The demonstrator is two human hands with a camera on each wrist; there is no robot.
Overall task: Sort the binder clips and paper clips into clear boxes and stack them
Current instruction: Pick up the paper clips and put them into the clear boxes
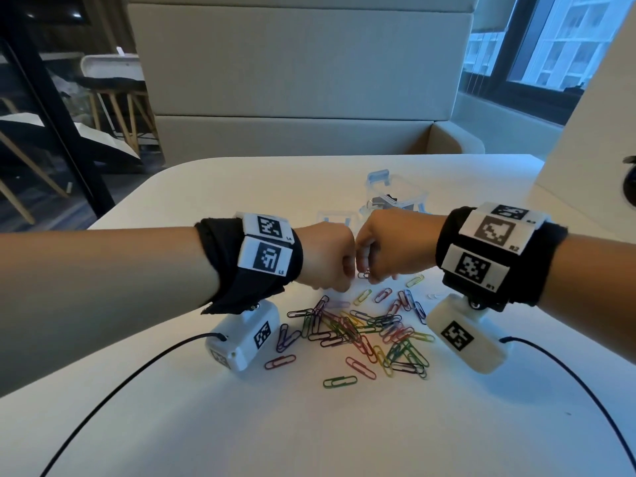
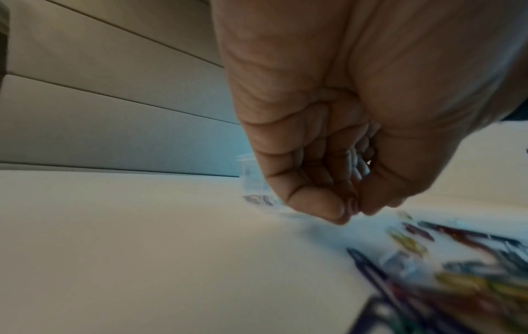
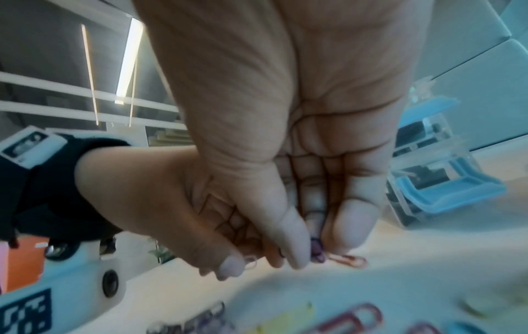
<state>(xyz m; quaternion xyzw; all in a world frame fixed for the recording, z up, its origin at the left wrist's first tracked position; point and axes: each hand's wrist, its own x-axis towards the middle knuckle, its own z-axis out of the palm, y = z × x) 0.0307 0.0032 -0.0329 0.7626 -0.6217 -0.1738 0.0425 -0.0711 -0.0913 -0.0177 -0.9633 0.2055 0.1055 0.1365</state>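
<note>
A heap of coloured paper clips (image 1: 361, 328) lies on the white table (image 1: 206, 425). Both fists meet knuckle to knuckle just above its far edge. In the right wrist view my right hand (image 3: 318, 246) pinches a purple paper clip (image 3: 316, 249) between thumb and curled fingers. My left hand (image 3: 243, 264) holds a pale paper clip (image 3: 251, 262) at its fingertips. Seen from the left wrist, the left hand (image 2: 351, 210) is curled tight, and what lies inside it is blurred. A clear box (image 3: 428, 176) with blue latches holds black binder clips.
A second clear box (image 1: 334, 216) stands behind the left hand, mostly hidden. Wrist-camera cables (image 1: 137, 370) trail across the near table on both sides. A pink clip (image 3: 348, 259) lies under the right fingers. A padded bench back (image 1: 292, 80) rises past the table's far edge.
</note>
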